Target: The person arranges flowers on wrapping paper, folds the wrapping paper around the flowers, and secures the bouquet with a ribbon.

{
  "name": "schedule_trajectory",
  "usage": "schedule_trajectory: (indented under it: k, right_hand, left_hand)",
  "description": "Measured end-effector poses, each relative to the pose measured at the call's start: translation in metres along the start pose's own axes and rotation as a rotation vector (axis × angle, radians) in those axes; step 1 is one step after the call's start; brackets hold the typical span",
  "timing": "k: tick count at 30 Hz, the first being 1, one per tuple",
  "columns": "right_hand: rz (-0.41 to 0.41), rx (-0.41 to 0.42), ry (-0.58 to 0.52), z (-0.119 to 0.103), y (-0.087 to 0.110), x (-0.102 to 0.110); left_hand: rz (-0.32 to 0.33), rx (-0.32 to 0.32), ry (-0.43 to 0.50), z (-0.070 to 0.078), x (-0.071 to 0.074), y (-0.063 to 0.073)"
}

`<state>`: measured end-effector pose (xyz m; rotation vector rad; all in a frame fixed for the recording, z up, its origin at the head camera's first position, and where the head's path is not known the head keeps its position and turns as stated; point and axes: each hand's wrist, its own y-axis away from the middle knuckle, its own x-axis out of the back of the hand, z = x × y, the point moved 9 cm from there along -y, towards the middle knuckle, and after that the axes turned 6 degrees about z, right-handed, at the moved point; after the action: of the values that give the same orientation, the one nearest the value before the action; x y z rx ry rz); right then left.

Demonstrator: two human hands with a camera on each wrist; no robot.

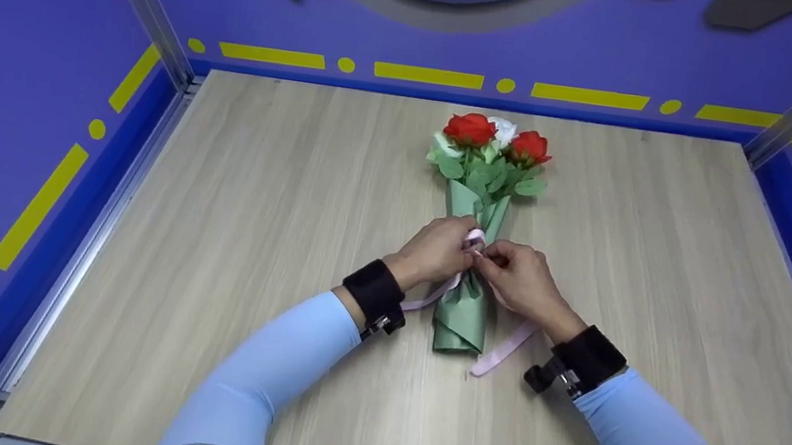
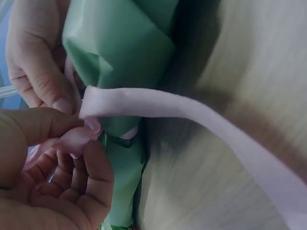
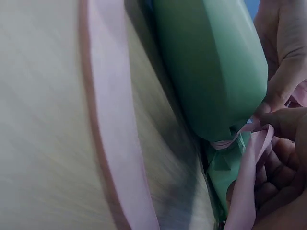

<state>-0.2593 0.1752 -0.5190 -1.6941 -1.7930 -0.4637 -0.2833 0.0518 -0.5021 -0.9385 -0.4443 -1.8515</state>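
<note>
A bouquet in green wrapping paper (image 1: 460,317) lies on the table, its red roses (image 1: 471,130) and white flowers (image 1: 502,131) pointing away from me. Pink ribbon (image 2: 139,102) is cinched around the wrapper's narrow middle. My left hand (image 1: 436,246) pinches a loop of the ribbon between thumb and fingers, just left of the cinch. From the other side, my right hand (image 1: 521,277) pinches the ribbon right at the knot, its fingertips close to the left hand's. In the right wrist view one ribbon strand (image 3: 247,191) runs down past the right fingers. The knot itself is partly hidden by fingers.
One ribbon tail (image 1: 503,349) trails on the wood-grain table (image 1: 279,185) at the lower right of the wrapper; another (image 1: 424,303) extends lower left. Blue-purple panels (image 1: 418,44) with yellow marks enclose the table at the back and sides.
</note>
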Motion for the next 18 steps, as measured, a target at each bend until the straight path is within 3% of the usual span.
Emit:
schedule_trajectory:
  k: [4,10,14,18]
  right_hand:
    - [-0.054,-0.075,-0.126,0.006,-0.001,-0.002]
    - [-0.169,-0.323,-0.466,0.024,-0.001,-0.012]
    - [-0.228,-0.411,-0.542,0.029,0.0,-0.015]
    - [-0.222,-0.404,-0.551,0.03,-0.002,-0.012]
  left_hand:
    - [0.042,-0.019,-0.069,0.001,0.0,-0.002]
    - [0.089,-0.058,-0.05,0.004,0.002,0.0]
    - [0.077,-0.081,-0.019,0.005,0.001,0.001]
    - [0.03,-0.08,0.016,0.002,0.0,0.001]
